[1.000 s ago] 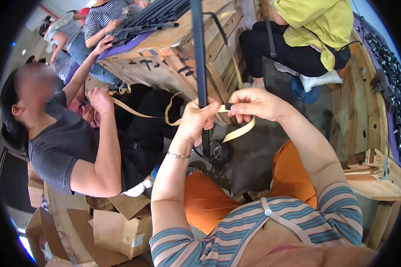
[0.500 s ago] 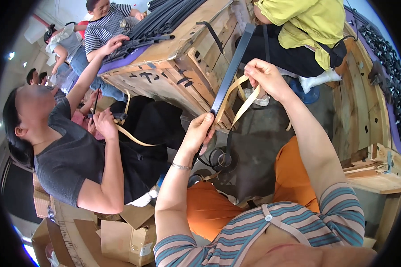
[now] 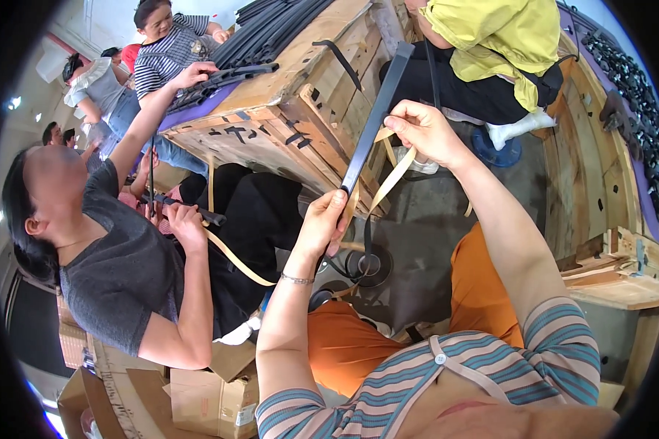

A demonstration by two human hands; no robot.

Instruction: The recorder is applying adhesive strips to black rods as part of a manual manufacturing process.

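Left hand (image 3: 328, 219) clamped on lower part of long black rubber strip (image 3: 373, 121); right hand (image 3: 421, 132) pinches tan backing tape (image 3: 392, 179) beside strip's upper part.

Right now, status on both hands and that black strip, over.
Left hand gripping the black strip low. Right hand pinching tan backing tape beside the strip. A co-worker close at left, clear of the strip.

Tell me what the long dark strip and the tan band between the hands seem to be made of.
Black strip: likely rubber or soft plastic, matte, straight, no glare. Tan band: probably paper or thin plastic backing, smooth, hanging in a limp curve from the right hand.
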